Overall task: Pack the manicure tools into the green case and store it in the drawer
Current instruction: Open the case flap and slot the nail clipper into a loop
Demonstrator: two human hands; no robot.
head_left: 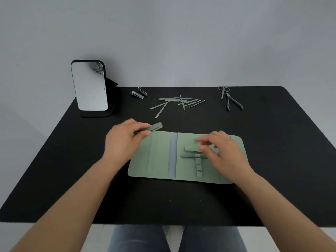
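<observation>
The green case [160, 157] lies open flat on the black table mat. My left hand [123, 140] grips a flat green tool [155, 126] just above the case's top left corner. Over the case's right half, my right hand [223, 153] has its fingers on the elastic loops [198, 165], where a slim tool [189, 155] sits tucked in. Farther back lie several thin files and picks [179, 102], two nail clippers [139, 93], small scissors [223, 90] and a cuticle nipper [233, 102].
A standing mirror [89, 86] on a black base is at the back left of the mat [272, 160]. A grey wall rises behind the table. My knees in jeans [141, 239] show below the near edge. No drawer is in view.
</observation>
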